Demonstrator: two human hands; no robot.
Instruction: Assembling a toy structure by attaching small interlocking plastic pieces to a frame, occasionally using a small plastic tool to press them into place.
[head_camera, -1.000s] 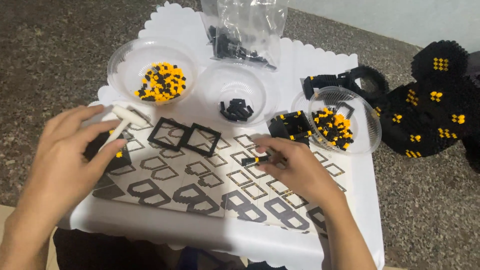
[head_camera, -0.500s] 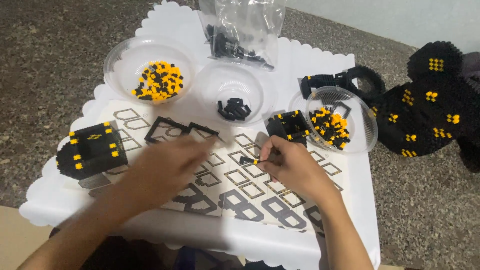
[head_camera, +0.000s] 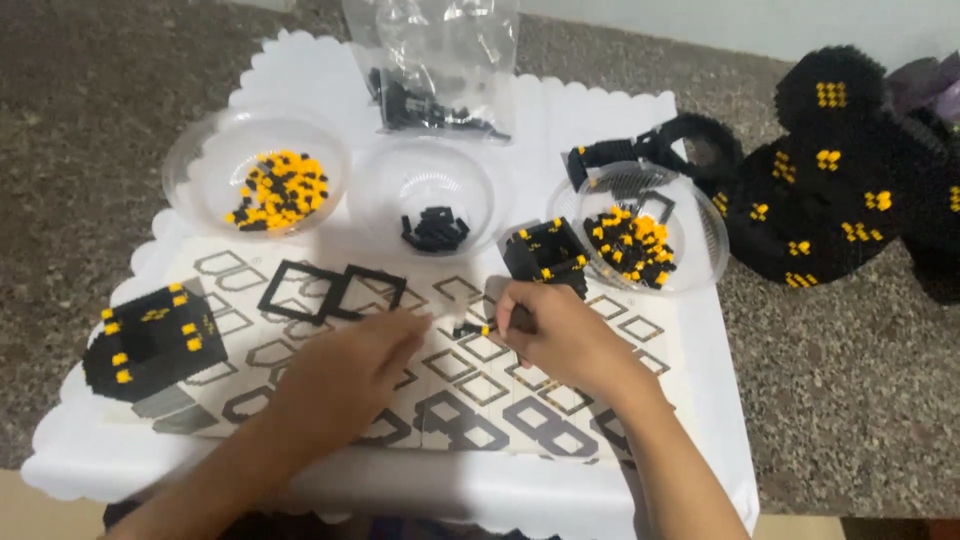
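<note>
My right hand (head_camera: 560, 335) pinches a tiny black and yellow brick piece (head_camera: 472, 328) over the printed instruction sheet (head_camera: 300, 400). My left hand (head_camera: 345, 375) lies flat on that sheet just left of the piece, fingers stretched toward it and holding nothing. A black block with yellow studs (head_camera: 152, 340) stands at the sheet's left end, apart from both hands. Two joined black square frames (head_camera: 330, 290) lie above my left hand. A smaller black and yellow block (head_camera: 545, 255) sits just beyond my right hand.
Three clear bowls stand at the back of the white scalloped tray (head_camera: 620, 110): black and yellow bricks (head_camera: 275, 190), black bricks (head_camera: 435, 228), yellow and black bricks (head_camera: 630, 245). A clear bag (head_camera: 440, 70) lies behind. A large black brick figure (head_camera: 830, 190) sits right.
My left hand let go of the black block at the left and swept right across the sheet toward the small piece. My right hand stayed in place on the piece.
</note>
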